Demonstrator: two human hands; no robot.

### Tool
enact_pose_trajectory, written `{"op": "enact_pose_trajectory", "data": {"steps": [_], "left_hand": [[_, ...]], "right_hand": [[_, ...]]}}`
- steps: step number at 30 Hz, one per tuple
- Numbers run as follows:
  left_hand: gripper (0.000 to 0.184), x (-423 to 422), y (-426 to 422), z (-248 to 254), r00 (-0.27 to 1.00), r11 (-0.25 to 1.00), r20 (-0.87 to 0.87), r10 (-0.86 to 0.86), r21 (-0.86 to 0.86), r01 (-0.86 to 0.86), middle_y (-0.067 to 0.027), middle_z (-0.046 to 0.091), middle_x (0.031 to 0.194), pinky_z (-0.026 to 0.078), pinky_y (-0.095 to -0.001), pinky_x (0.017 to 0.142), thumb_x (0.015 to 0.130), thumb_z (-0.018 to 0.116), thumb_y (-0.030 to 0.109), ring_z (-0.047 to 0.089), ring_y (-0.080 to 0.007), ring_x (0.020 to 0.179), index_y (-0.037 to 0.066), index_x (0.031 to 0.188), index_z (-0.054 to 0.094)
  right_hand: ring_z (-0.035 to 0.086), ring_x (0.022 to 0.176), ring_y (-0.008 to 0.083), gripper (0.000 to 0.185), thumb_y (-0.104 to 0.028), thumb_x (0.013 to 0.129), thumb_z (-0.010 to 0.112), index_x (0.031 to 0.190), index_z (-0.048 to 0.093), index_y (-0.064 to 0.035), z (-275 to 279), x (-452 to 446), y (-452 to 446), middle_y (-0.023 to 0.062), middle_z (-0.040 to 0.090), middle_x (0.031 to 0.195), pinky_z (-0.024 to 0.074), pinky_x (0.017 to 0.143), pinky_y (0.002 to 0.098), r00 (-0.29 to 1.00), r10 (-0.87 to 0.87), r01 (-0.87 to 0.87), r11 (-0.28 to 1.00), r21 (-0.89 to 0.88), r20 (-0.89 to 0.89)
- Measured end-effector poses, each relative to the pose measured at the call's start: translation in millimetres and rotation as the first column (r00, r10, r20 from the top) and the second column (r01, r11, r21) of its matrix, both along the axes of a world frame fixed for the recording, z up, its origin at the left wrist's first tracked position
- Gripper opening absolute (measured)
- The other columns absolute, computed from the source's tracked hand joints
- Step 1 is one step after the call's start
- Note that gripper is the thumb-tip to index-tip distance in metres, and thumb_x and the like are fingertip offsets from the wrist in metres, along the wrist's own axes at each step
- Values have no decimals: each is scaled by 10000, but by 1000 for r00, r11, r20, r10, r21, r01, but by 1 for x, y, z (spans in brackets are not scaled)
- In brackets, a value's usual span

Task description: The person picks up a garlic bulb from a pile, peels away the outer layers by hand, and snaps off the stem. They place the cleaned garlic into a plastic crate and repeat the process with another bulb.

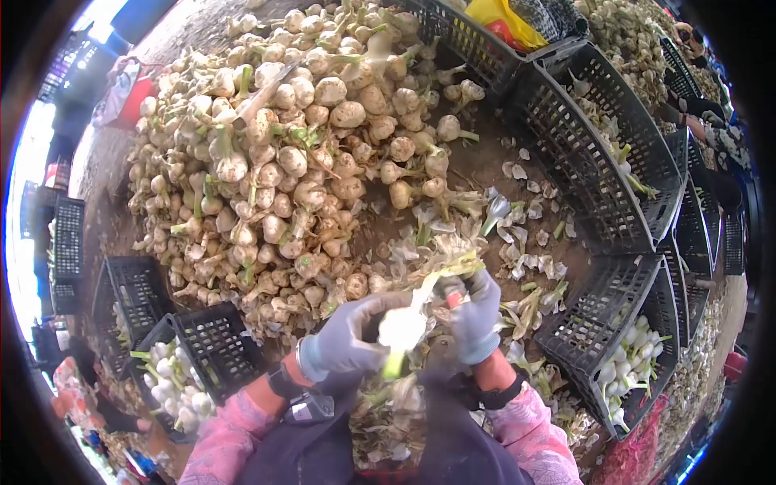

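Garlic bulb [402, 328] between gloved hands [343, 333]

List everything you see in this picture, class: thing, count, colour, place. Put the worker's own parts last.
garlic pile: one, soiled white, upper left to centre
garlic bulb: one, glaring white, between the hands
small object: one, red part visible, right hand
peelings: uncountable, whitish, ground right of pile
crates: several, black, both sides
trimmed garlic: many, white and green, lower crates
yellow bag: one, yellow, top right
mesh bag: one, pink-red, lower right
left hand: one, grey-gloved, lower centre
right hand: one, grey-gloved, lower centre
sleeves: two, pink, bottom
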State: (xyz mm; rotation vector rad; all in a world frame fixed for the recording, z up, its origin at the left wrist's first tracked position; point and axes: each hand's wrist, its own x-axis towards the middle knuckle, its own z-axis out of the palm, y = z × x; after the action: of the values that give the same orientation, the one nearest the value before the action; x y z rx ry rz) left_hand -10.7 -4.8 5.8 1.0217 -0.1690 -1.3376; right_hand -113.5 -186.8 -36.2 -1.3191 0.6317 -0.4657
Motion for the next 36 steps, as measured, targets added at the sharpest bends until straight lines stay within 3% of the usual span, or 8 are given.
{"op": "enact_pose_trajectory", "data": {"steps": [4, 8, 10, 14, 17, 28, 32, 36], "left_hand": [[728, 10, 4, 1, 998, 994, 59, -14, -106, 20, -114, 580, 1301, 481, -332, 990, 761, 814, 51, 577, -164, 1158, -34, 1388, 453], [698, 7, 0, 0, 963, 992, 254, 91, -104, -66, -99, 584, 1302, 443, -350, 1036, 744, 831, 83, 561, -189, 1192, 1, 1353, 501], [716, 10, -3, -10, 868, 991, 484, 108, -119, -56, -88, 587, 1303, 435, -366, 1045, 722, 844, 86, 563, -205, 1193, 25, 1352, 509], [607, 18, -15, 6, 297, 997, 955, -21, -2, 76, -167, 576, 1305, 393, -403, 1064, 772, 746, 238, 496, -305, 1278, 54, 1326, 578], [508, 14, -14, 11, 532, 992, 838, 120, -84, -92, -152, 634, 1202, 455, -393, 988, 748, 802, 202, 587, -296, 1143, 54, 1210, 651], [168, 15, -15, 16, -76, 979, 992, 101, -113, -170, -81, 634, 894, 517, -313, 666, 826, 675, -13, 636, -203, 791, 27, 979, 618], [96, -3, -7, 6, 844, 930, 468, 261, 114, -350, -13, 598, 908, 479, -202, 688, 947, 489, 27, 563, -41, 795, 22, 992, 573], [111, 2, -3, 6, 885, 935, 363, 292, 86, -344, -8, 612, 893, 470, -199, 641, 971, 544, 97, 562, -50, 758, 25, 1050, 575]], "right_hand": [[640, 766, 174, 172, -8, 893, 572, 1041, 656, -29, -49, -10, -42, 81, 685, 889, 518, 707, 305, 961, -110, 63, 981, -186, -253], [677, 869, 300, 199, -180, 912, 627, 1050, 655, -40, -36, -22, -37, 224, 674, 1027, 534, 776, 360, 903, 129, -406, 574, -711, -411], [644, 1013, 209, 472, -412, 981, 541, 1177, 608, 12, -14, -35, -27, 161, 641, 1192, 520, 860, 348, 833, 551, -551, 818, 167, 51], [576, 1038, 152, 528, -314, 957, 627, 1329, 486, 34, 47, -14, 21, 78, 588, 1192, 467, 935, 305, 915, 343, -383, 564, 731, 214], [560, 1077, 141, 536, -280, 936, 663, 1340, 482, 22, 42, -13, 16, 67, 595, 1190, 434, 966, 290, 878, 451, -452, 671, 588, 160], [565, 1002, 89, 579, -109, 898, 701, 1405, 441, -4, 59, -9, 16, 32, 600, 1155, 480, 844, 239, 841, 533, -503, 834, 226, -96], [562, 1035, 109, 678, -218, 888, 711, 1445, 384, -11, 30, -18, 23, 56, 579, 1206, 484, 861, 260, 848, 515, -493, 677, 546, 128], [558, 1059, 134, 756, -320, 856, 725, 1448, 368, -15, 40, -8, 22, 82, 568, 1239, 481, 880, 284, 886, 348, -460, 584, 669, 305]]}}
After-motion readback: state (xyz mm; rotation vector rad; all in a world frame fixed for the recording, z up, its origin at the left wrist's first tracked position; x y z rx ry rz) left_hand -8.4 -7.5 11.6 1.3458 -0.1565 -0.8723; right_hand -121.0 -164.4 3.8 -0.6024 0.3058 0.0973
